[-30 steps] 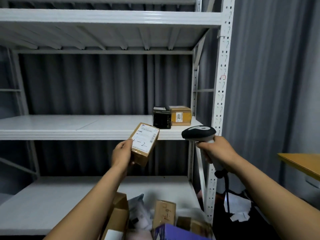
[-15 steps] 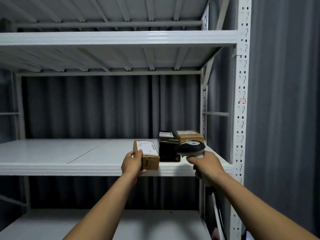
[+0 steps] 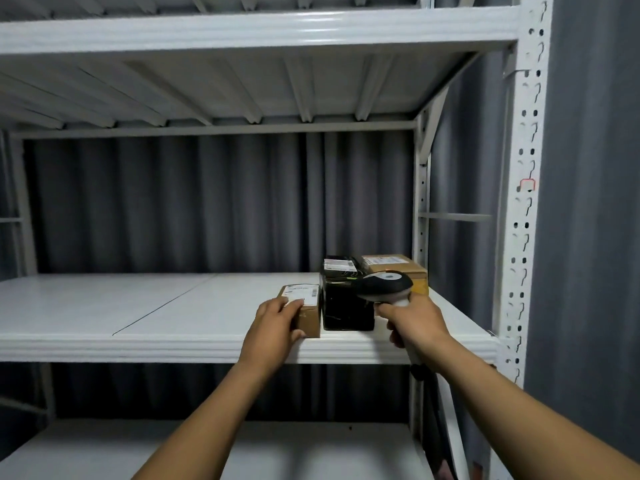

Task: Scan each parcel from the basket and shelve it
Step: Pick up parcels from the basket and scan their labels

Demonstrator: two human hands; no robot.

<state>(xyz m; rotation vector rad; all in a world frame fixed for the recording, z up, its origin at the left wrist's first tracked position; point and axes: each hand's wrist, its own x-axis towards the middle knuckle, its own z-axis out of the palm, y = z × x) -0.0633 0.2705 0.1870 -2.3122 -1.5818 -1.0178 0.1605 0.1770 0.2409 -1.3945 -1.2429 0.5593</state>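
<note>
A small brown cardboard parcel (image 3: 306, 308) with a white label on top rests on the white middle shelf (image 3: 145, 313), close to its front edge. My left hand (image 3: 273, 323) grips the parcel's near left corner. Right beside it stands a black box (image 3: 346, 306), and behind that a larger brown box (image 3: 394, 266) at the shelf's right end. My right hand (image 3: 412, 322) holds a black-and-white barcode scanner (image 3: 386, 284) upright in front of those boxes. The basket is out of view.
White metal racking: an upper shelf (image 3: 242, 32) overhead, a lower shelf (image 3: 277, 452) below, a perforated upright post (image 3: 530, 202) at the right. Grey curtains hang behind and to the right. The middle shelf's left part is bare.
The parcel went from tilted in the air in front of the scanner to flat on the middle shelf beside the black box. My view rose, so the basket dropped out of sight.
</note>
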